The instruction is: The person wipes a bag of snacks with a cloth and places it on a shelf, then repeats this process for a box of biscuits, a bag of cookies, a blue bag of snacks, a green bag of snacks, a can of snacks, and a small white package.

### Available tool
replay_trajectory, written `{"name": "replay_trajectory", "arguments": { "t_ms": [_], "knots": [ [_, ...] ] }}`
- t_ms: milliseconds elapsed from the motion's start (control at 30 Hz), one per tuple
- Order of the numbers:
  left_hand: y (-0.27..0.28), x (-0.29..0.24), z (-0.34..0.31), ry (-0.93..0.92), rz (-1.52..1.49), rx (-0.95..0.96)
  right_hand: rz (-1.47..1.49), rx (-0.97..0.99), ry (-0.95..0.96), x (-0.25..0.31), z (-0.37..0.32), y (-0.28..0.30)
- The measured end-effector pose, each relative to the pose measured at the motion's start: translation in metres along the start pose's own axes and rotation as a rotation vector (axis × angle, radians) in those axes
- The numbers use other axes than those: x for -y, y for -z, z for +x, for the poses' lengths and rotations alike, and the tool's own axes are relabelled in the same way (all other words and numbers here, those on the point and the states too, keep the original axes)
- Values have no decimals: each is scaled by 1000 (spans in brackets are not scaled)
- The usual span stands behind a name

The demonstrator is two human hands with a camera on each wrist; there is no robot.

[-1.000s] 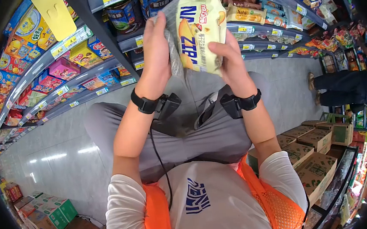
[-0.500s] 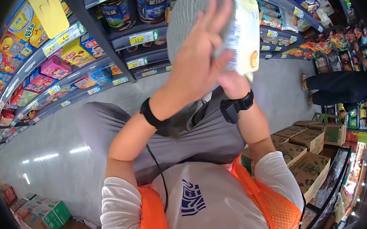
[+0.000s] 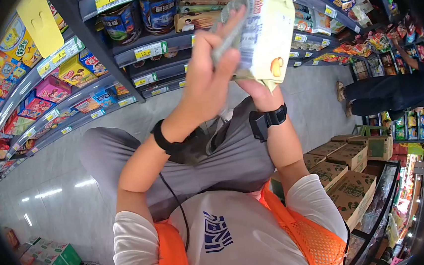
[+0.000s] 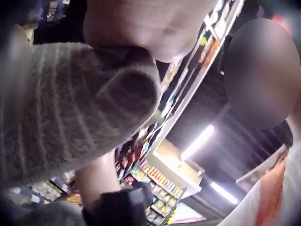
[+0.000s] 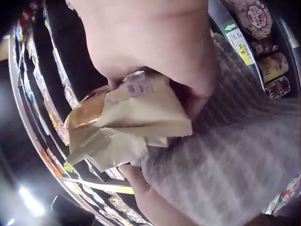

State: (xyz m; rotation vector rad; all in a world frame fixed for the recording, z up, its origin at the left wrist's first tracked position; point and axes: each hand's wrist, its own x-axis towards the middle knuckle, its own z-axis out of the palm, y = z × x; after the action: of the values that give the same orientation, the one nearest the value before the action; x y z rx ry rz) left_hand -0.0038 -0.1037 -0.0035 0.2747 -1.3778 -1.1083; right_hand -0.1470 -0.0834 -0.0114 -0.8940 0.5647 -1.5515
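In the head view, my right hand (image 3: 263,93) holds a cream snack package (image 3: 275,35) from below, near the shelf front. The package is tilted, and a small orange picture shows at its lower end. My left hand (image 3: 206,75) grips a grey ribbed cloth (image 3: 231,24) against the package's left side. The cloth (image 4: 70,113) hangs broad below the left hand in the left wrist view. From the right wrist, the crimped wrapper end (image 5: 127,136) sticks out under my right hand (image 5: 150,37), with the cloth (image 5: 225,146) beside it. The right hand's fingers are partly hidden behind the package.
Shelves hold blue tubs (image 3: 159,14), flat snack packs (image 3: 198,21) and colourful boxes (image 3: 53,88), above price tags (image 3: 150,51). A yellow card (image 3: 42,26) hangs at upper left. Cardboard cartons (image 3: 354,196) stand at right. Another person (image 3: 388,93) stands farther off.
The package has turned from its printed front to a side face. The left hand and cloth came across onto it, then drew back slightly left. The right hand still holds the package.
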Motion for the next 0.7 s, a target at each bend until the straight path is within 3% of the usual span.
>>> {"name": "replay_trajectory", "arguments": {
  "t_ms": [67,100,167,233,267,333,433,600,700],
  "knots": [
    [8,-14,11,116,-105,10,-53,-88,-114,4,5,-12],
    [14,-10,17,64,-122,14,-75,-130,-172,7,7,-18],
    [22,-2,28,-71,-71,-41,30,-105,-253,-10,7,-21],
    [33,-8,25,37,-69,-104,78,-79,-355,-21,-5,-28],
    [41,-7,25,58,-37,-125,301,47,-426,-35,-2,-14],
    [50,0,29,83,-11,-170,273,39,-512,-44,-5,-3],
    [42,5,30,69,-63,-287,393,92,-481,-41,-5,-5],
    [25,7,17,-11,-102,-251,458,69,-420,-38,-9,-1],
    [18,14,12,-59,-80,-149,312,-83,-365,-23,-4,-16]
  ]
}}
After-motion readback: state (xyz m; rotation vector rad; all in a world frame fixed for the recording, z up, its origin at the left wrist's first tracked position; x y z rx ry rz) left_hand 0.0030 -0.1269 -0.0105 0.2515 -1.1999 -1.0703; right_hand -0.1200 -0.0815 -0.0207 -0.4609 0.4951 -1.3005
